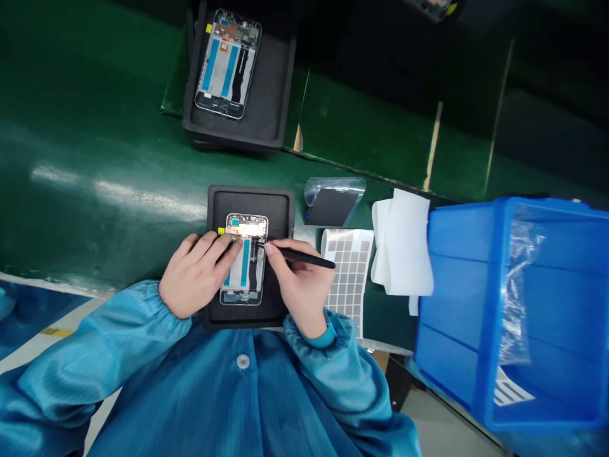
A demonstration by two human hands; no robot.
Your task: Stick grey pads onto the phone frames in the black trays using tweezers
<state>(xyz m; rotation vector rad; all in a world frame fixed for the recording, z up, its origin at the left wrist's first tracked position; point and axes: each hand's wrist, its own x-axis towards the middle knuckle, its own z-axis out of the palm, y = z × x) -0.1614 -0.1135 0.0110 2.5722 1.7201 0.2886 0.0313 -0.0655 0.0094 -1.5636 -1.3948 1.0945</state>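
Open phone display frame [243,273] is lying flat, mid-tray, in a dark foam tray [250,198] on the green bench mat [95,219]. A yellow tab [221,231] is seen at its left edge. For fine work here, the frame is best kept flat and the tool tip low and steady; both are seen so.

Frame is pressed from the left by the left hand [200,274]: half open, fingertips [233,249] on the frame, no grip taken. Right hand [301,287] is closed in a pen grip on a slim black tool [304,257]; tweezers or stylus cannot be told. Its tip is placed on the upper frame, just beside the left fingertips.

To the right of the tray, a sheet of grey square pads [348,279], white paper [402,244] and a blue plastic bin [451,304] are placed. Far off, a second phone frame [228,63] is held in another tray [280,76].
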